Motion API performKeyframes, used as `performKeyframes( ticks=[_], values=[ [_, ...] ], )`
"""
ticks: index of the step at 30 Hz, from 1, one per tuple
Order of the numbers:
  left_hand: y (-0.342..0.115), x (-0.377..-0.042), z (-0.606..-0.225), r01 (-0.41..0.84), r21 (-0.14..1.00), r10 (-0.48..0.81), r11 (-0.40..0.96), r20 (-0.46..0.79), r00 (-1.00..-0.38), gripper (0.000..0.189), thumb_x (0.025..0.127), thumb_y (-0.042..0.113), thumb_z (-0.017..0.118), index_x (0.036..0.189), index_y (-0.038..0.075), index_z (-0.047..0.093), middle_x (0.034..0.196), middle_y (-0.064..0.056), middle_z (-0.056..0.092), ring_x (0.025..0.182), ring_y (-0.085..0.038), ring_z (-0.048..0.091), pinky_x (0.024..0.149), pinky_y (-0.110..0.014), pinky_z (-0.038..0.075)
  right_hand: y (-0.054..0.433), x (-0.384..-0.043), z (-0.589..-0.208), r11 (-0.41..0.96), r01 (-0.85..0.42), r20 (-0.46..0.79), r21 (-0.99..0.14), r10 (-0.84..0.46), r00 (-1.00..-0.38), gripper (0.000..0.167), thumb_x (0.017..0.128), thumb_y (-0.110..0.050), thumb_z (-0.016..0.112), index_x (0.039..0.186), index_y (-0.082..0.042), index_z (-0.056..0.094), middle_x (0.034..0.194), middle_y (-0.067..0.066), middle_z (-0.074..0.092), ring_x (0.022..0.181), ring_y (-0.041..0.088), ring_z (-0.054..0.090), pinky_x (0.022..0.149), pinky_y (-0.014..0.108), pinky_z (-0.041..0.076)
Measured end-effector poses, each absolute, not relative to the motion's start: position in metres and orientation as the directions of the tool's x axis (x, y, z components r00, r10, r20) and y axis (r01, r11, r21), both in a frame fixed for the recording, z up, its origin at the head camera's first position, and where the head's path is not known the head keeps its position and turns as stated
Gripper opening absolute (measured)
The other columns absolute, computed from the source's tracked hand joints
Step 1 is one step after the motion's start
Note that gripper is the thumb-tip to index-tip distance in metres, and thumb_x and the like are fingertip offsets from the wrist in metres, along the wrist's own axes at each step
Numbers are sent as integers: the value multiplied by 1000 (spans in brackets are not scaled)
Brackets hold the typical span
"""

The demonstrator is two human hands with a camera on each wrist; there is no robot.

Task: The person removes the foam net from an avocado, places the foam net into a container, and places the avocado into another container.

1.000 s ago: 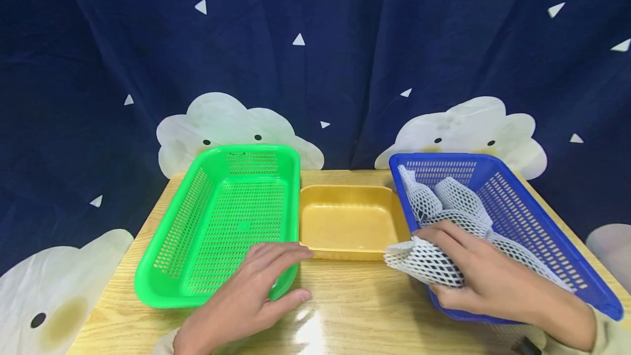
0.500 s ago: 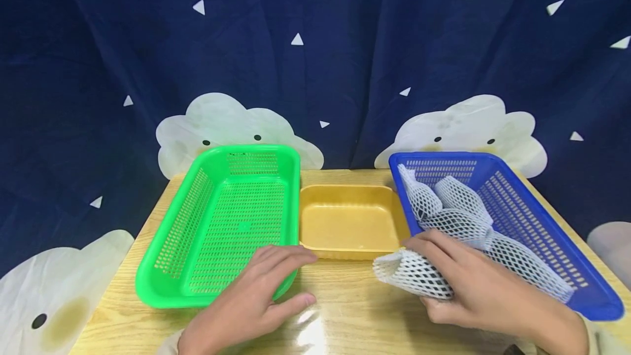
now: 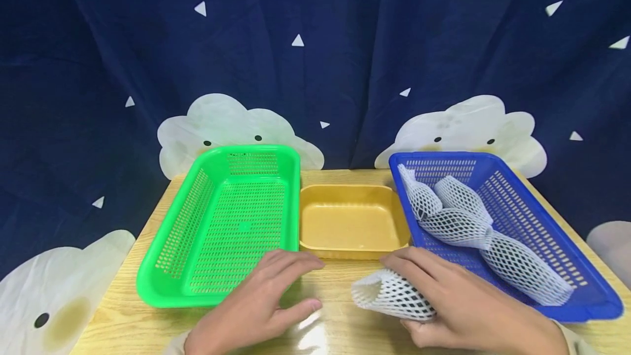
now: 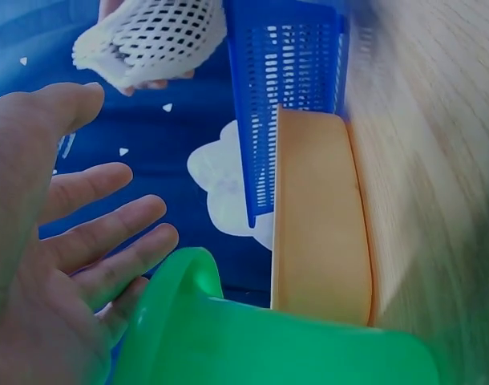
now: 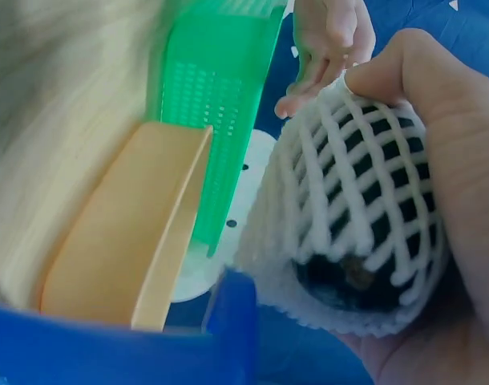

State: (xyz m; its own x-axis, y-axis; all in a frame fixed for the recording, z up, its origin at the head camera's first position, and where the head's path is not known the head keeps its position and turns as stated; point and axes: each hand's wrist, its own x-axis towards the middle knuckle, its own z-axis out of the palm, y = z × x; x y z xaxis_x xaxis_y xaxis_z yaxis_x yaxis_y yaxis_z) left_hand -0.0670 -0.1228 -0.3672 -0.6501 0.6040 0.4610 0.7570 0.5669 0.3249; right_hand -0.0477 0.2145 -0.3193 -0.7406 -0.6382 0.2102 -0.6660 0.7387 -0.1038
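Right hand (image 3: 453, 295) clamped round net-wrapped item (image 3: 401, 297), near side of yellow tray (image 3: 352, 227); long axis roughly left-right, free end toward left hand (image 3: 256, 303). Left hand apart, fingers spread, holding nothing.

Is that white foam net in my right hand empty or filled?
Not empty: the right wrist view shows a dark object through holes in the foam net.

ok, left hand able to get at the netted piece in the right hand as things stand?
Likely yes: the left hand holds nothing, its fingers are spread, and in the head view nothing stands between it and the netted piece in the right hand.
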Motion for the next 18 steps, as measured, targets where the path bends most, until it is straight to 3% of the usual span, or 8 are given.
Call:
performKeyframes(
  ticks=[7,10,14,18],
  values=[
    [-118,-62,-367,719,420,596,553,404,-694,33,101,44,63,133,33,64,132,25,64,124,-2,58,105,-31,50,203,-46,-328,742,-642,105,-194,-635,-765,93,83,-52,80,159,-46,26,153,-35,37,127,-10,49,102,31,58],
    [-115,-62,-368,730,446,599,518,421,-682,24,102,39,64,124,30,69,116,24,70,108,0,62,95,-26,53,198,-45,-330,759,-599,12,-256,-617,-787,91,88,-57,74,160,-50,18,157,-35,32,128,-10,48,103,35,58],
    [-113,-62,-369,766,442,625,467,448,-639,16,104,33,62,112,25,73,95,20,69,89,3,61,84,-14,52,194,-46,-336,744,-602,-26,-288,-635,-772,83,93,-66,63,161,-47,19,157,-29,37,129,-4,52,103,39,58],
    [-111,-61,-369,809,422,667,409,467,-580,16,104,30,61,112,23,73,95,17,70,88,4,62,83,-8,48,192,-45,-344,724,-614,-42,-314,-657,-753,81,94,-72,56,161,-45,22,155,-21,43,131,3,55,102,41,59]
  ],
)
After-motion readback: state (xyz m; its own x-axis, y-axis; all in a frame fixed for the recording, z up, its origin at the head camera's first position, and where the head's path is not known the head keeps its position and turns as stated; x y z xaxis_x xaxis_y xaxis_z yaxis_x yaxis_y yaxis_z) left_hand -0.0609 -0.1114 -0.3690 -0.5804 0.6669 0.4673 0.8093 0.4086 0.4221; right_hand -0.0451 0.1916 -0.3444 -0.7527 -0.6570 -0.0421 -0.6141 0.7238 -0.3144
